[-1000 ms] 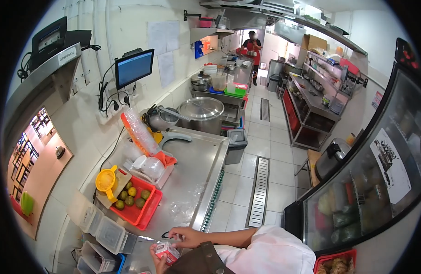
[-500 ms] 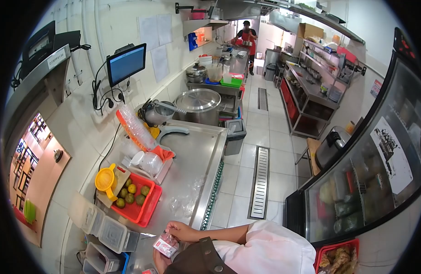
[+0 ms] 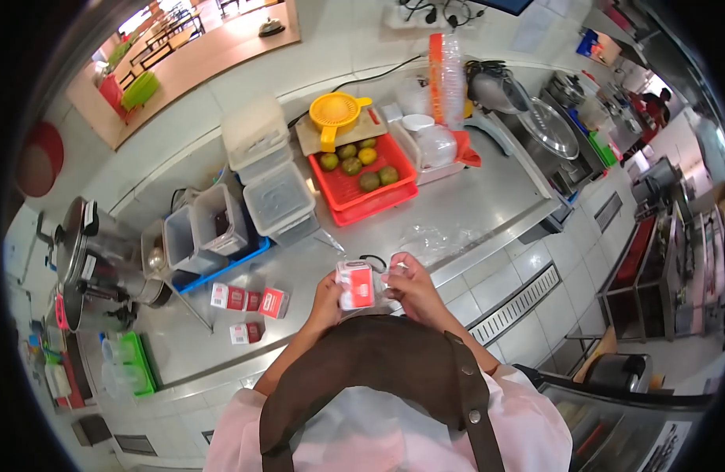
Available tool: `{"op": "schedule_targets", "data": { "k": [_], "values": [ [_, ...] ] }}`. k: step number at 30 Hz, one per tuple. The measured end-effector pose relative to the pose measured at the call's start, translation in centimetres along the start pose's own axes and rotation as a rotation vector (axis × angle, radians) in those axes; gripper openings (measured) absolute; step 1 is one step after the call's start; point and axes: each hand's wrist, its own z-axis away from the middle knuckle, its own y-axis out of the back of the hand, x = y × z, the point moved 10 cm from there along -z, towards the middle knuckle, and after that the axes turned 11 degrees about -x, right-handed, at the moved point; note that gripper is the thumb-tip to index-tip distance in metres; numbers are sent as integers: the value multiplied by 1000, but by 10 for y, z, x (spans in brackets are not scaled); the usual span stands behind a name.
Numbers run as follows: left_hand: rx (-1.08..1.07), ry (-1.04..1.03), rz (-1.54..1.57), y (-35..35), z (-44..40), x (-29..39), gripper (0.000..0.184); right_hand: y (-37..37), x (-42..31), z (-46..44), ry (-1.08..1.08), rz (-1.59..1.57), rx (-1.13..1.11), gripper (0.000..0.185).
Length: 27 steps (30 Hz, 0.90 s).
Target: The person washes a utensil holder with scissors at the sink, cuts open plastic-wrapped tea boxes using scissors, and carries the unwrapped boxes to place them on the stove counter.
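Note:
My left hand (image 3: 326,304) grips a small red-and-white box (image 3: 357,285) in front of my apron, above the near edge of the steel counter. Just right of the box, my right hand (image 3: 413,289) has its fingers pinched together; something clear seems to be at the fingertips, too small to name. Crumpled clear plastic (image 3: 435,242) lies on the counter beyond that hand. To the left lie several similar red-and-white boxes (image 3: 273,302), some side by side, with another box (image 3: 245,333) nearer to me.
A red basket (image 3: 336,186) holds green and yellow citrus fruits, with a yellow juicer (image 3: 335,110) on a board behind. Lidded plastic containers (image 3: 280,193) and a blue tray (image 3: 225,264) stand left. A steel counter (image 3: 488,200) extends right; a floor drain (image 3: 520,301) runs beside it.
My view has swung left and down, bringing the loose boxes and left counter into sight. The right hand has moved off the box to its right side; the left still holds it.

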Motion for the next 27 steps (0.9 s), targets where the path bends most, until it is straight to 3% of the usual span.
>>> {"op": "schedule_targets", "data": {
  "k": [5,9,10,13,15,16,17,19,20,21,23,26,27],
  "values": [
    [-239,1,398,-40,4,32,61,15,-2,-3,-66,211,-44,18],
    [-38,199,276,-13,13,-4,54,-2,-2,0,-68,282,-169,14],
    [-7,157,325,-12,11,-5,55,-3,0,-1,-62,279,-202,13],
    [117,18,426,12,9,-8,53,39,-29,-11,139,563,62,10],
    [173,-35,373,32,16,-5,53,95,-61,-17,348,913,324,6],
    [212,-65,343,43,23,0,53,114,-83,-13,570,1088,486,4],
    [242,-96,380,58,30,-2,50,157,-83,-17,601,1165,611,6],
    [324,-155,261,102,46,-11,53,185,-80,-20,699,1579,658,15],
    [378,-190,207,119,59,-7,55,226,-54,-35,496,1890,653,28],
    [468,-219,4,120,75,18,57,256,-40,-46,-114,1889,641,46],
    [628,-218,-389,102,102,71,60,257,-37,-37,-77,1877,761,78],
    [912,-437,-807,102,158,110,67,230,-45,-27,-124,1688,826,95],
    [984,-417,-866,108,169,107,71,235,-41,-31,-255,1694,812,105]
  ]
}}
